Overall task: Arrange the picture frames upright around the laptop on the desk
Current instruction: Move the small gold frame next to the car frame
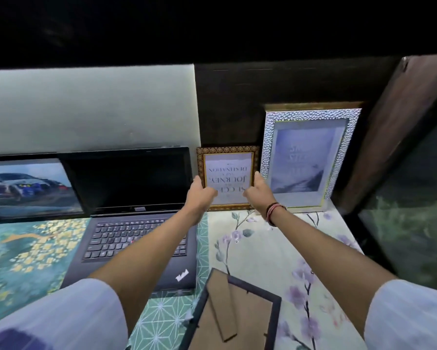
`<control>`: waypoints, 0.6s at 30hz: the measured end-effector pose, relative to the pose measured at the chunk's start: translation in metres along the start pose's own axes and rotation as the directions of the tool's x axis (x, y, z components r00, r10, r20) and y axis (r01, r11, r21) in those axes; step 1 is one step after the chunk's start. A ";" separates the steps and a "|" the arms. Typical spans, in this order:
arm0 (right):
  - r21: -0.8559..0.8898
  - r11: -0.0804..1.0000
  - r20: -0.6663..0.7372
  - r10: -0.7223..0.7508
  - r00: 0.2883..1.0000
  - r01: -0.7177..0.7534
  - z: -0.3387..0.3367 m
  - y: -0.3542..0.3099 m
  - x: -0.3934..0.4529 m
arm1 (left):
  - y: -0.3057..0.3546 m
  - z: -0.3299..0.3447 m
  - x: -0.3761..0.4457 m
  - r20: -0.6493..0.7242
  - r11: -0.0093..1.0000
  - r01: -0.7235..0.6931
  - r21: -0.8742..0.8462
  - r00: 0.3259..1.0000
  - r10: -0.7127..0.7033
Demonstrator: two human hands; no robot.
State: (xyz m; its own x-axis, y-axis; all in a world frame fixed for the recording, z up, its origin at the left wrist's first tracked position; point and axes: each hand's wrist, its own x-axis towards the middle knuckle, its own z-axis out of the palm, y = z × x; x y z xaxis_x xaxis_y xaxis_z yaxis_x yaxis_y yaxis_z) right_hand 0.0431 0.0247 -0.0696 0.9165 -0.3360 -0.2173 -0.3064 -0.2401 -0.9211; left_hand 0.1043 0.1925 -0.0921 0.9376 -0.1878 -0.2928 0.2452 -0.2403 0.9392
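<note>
A small gold-patterned frame (228,157) with upside-down lettering stands upright against the back wall, just right of the open black laptop (136,218). My left hand (201,192) grips its lower left edge and my right hand (259,190) grips its lower right edge. A large silver hammered frame (309,157) stands upright to its right. A black frame with a car picture (33,188) stands left of the laptop. Another dark frame (235,314) lies face down at the near edge, its cardboard back and stand showing.
The desk is covered by a floral mat (275,248) on the right and a teal and gold mat (28,251) on the left. A dark wooden side panel (394,137) closes the right side. A pale wall panel (91,109) rises behind the laptop.
</note>
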 end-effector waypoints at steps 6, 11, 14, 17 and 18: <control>-0.031 0.999 0.057 -0.026 0.998 0.028 0.008 0.002 0.004 | 0.011 0.015 0.014 -0.101 0.994 0.097 0.041 0.991 -0.093; -0.019 0.999 0.045 -0.032 0.998 0.033 0.006 0.026 0.010 | 0.001 0.020 0.002 -0.313 0.955 0.067 0.289 0.949 0.028; -0.017 1.000 0.035 -0.012 0.999 0.012 0.008 0.044 0.015 | -0.008 0.016 -0.008 -0.356 0.933 0.038 0.358 0.929 0.099; -0.003 1.000 0.022 0.010 1.000 -0.010 0.007 0.041 -0.004 | -0.020 0.011 -0.016 -0.342 0.957 0.035 0.287 0.937 0.069; 0.010 0.999 0.002 0.031 1.000 -0.031 0.008 0.043 -0.007 | -0.024 0.008 -0.019 -0.351 0.966 0.037 0.254 0.934 0.057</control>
State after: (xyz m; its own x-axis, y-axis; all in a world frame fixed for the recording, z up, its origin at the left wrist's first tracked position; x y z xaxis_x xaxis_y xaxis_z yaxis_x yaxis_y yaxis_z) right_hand 0.0250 0.0239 -0.1104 0.9071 -0.3413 -0.2463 -0.3320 -0.2204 -0.9172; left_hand 0.0787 0.1939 -0.1112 0.9767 0.1457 -0.1575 0.2090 -0.4811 0.8514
